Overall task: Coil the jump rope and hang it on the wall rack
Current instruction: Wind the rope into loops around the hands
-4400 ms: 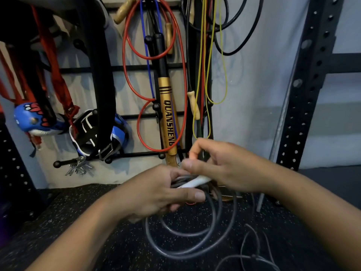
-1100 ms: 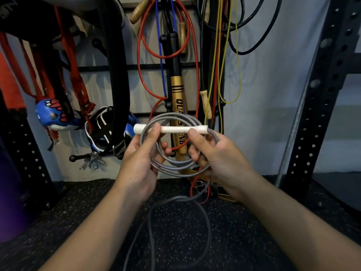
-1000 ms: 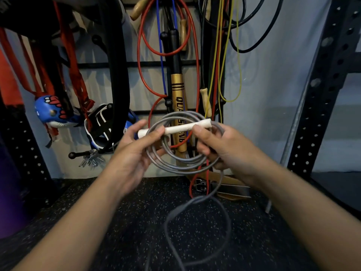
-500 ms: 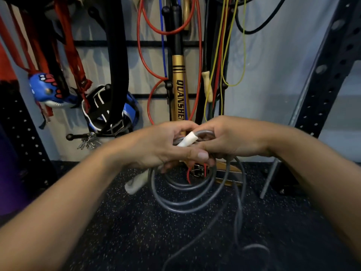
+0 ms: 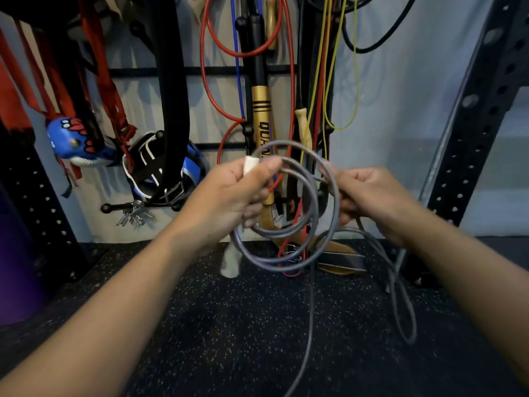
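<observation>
The grey jump rope [image 5: 312, 224] forms several loops held upright between my hands in front of the wall rack. My left hand [image 5: 229, 196] grips the coil's left side and its white handle [image 5: 251, 164], whose top sticks out above my thumb; the handle's lower end shows blurred below my fist. My right hand [image 5: 369, 196] is closed on the coil's right side. Loose grey rope trails from my right hand down toward the floor in a long loop. The black wall rack [image 5: 217, 71] with pegs stands straight ahead.
The rack holds red, blue, yellow and black ropes [image 5: 290, 90], a gold bat [image 5: 262, 116], red straps, a blue mask [image 5: 71, 141], a blue-and-black harness [image 5: 160, 170] and keys [image 5: 134, 216]. A leather belt [image 5: 340, 259] lies on the black speckled floor. A perforated black upright [image 5: 475, 116] stands right.
My hands have risen and moved apart. The coil has turned upright between them, and the white handle now stands vertical in my left fist. The loose rope has swung to the right.
</observation>
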The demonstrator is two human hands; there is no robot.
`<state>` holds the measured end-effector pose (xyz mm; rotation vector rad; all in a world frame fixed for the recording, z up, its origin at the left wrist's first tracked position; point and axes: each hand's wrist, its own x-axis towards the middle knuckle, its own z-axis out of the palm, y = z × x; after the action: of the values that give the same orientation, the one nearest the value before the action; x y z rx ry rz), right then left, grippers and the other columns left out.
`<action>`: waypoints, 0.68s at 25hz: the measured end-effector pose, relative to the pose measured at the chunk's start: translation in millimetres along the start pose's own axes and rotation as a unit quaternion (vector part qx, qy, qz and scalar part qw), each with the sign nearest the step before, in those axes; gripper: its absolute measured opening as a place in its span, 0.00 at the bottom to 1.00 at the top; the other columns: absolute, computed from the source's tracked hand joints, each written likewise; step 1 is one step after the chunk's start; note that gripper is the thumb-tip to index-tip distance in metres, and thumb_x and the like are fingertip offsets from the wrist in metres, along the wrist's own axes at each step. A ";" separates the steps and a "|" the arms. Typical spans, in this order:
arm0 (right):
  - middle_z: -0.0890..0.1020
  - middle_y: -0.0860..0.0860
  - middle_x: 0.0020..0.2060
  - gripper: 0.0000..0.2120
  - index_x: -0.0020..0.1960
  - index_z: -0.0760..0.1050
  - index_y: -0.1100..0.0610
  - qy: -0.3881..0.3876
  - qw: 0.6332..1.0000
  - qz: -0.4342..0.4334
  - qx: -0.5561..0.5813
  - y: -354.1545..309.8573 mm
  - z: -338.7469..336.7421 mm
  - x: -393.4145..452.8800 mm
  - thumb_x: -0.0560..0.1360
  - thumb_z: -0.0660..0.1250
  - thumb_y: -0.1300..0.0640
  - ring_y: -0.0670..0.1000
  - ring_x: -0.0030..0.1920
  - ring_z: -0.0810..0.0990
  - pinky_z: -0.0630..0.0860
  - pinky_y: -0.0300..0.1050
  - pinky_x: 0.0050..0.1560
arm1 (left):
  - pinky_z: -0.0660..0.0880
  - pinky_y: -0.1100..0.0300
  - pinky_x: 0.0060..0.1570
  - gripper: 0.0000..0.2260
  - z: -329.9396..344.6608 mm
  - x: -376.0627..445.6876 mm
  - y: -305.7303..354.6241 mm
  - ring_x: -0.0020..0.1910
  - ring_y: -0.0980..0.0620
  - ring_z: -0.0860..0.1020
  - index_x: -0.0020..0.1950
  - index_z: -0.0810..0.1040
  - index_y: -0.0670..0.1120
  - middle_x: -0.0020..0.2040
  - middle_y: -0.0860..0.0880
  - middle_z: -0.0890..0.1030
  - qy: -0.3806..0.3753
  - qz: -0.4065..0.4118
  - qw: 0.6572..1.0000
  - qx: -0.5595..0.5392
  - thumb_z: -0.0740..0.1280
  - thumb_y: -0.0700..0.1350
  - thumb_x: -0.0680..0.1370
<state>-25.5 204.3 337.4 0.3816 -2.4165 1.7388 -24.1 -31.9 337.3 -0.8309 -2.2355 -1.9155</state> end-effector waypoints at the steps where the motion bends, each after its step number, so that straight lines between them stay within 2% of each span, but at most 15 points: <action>1: 0.71 0.59 0.30 0.37 0.38 0.76 0.64 0.012 0.999 0.000 0.038 4.0 5.6 0.6 0.63 0.68 0.26 0.55 0.30 0.73 0.78 0.47 0.36 | 0.68 0.60 0.27 0.13 4.9 2.8 -1.0 0.25 0.56 0.66 0.42 0.74 0.48 0.28 0.55 0.68 0.047 0.003 0.996 -0.073 0.64 0.53 0.83; 3: 0.72 0.60 0.38 0.41 0.48 0.77 0.62 -0.044 0.989 0.003 0.145 5.9 20.4 -1.1 0.64 0.63 0.23 0.56 0.35 0.74 0.80 0.48 0.38 | 0.68 0.63 0.26 0.13 13.4 7.8 -1.5 0.24 0.57 0.66 0.42 0.72 0.47 0.28 0.55 0.67 0.142 0.006 0.968 -0.209 0.63 0.51 0.84; 5: 0.76 0.58 0.44 0.48 0.61 0.75 0.58 -0.109 0.975 0.006 0.193 3.3 36.8 -4.9 0.59 0.64 0.20 0.54 0.36 0.75 0.77 0.47 0.33 | 0.69 0.63 0.26 0.13 21.5 11.7 0.9 0.24 0.57 0.66 0.43 0.70 0.46 0.28 0.54 0.67 0.225 0.009 0.925 -0.306 0.64 0.50 0.84; 7: 0.80 0.52 0.43 0.46 0.67 0.73 0.52 -0.126 0.973 -0.008 0.192 3.6 57.0 -8.3 0.60 0.69 0.22 0.50 0.33 0.72 0.69 0.44 0.29 | 0.74 0.61 0.30 0.13 31.5 12.9 5.3 0.24 0.57 0.69 0.43 0.70 0.46 0.27 0.54 0.69 0.280 0.006 0.890 -0.361 0.63 0.49 0.84; 8: 0.81 0.48 0.38 0.40 0.66 0.74 0.52 -0.119 0.972 -0.013 0.201 4.6 67.2 -9.9 0.64 0.71 0.26 0.48 0.30 0.70 0.67 0.43 0.27 | 0.77 0.58 0.35 0.13 36.6 12.0 6.9 0.24 0.58 0.71 0.42 0.71 0.46 0.26 0.54 0.70 0.298 0.004 0.880 -0.370 0.63 0.50 0.84; 10: 0.75 0.48 0.29 0.27 0.61 0.77 0.54 -0.077 0.968 -0.009 0.238 6.1 82.7 -11.1 0.73 0.72 0.35 0.48 0.25 0.65 0.63 0.41 0.23 | 0.78 0.51 0.47 0.15 45.1 7.2 9.8 0.27 0.58 0.74 0.40 0.72 0.47 0.27 0.55 0.73 0.315 0.009 0.884 -0.346 0.63 0.51 0.84; 13: 0.67 0.52 0.28 0.12 0.52 0.78 0.53 -0.008 0.965 0.012 0.262 7.2 81.9 -10.8 0.78 0.71 0.44 0.47 0.22 0.60 0.59 0.39 0.19 | 0.76 0.53 0.47 0.15 48.5 0.5 7.9 0.32 0.57 0.76 0.40 0.73 0.49 0.30 0.55 0.76 0.303 0.009 0.916 -0.262 0.61 0.53 0.85; 15: 0.68 0.51 0.27 0.11 0.50 0.77 0.52 -0.027 0.964 0.004 0.266 7.2 70.7 -10.7 0.76 0.72 0.46 0.46 0.20 0.60 0.57 0.39 0.19 | 0.78 0.55 0.45 0.13 44.5 -1.9 4.5 0.34 0.56 0.78 0.41 0.76 0.49 0.31 0.54 0.79 0.275 0.001 0.925 -0.261 0.63 0.52 0.84; 17: 0.73 0.51 0.26 0.11 0.49 0.78 0.51 -0.063 0.968 0.003 0.245 5.7 57.1 -10.0 0.74 0.72 0.45 0.45 0.19 0.61 0.56 0.38 0.19 | 0.81 0.59 0.43 0.09 36.0 -2.9 1.0 0.34 0.55 0.80 0.42 0.78 0.47 0.32 0.53 0.81 0.213 -0.019 0.931 -0.296 0.68 0.49 0.80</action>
<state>-15.6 153.2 311.1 0.5507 -2.0320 2.3733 -11.2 0.8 329.4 -0.3481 -1.4497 -2.5314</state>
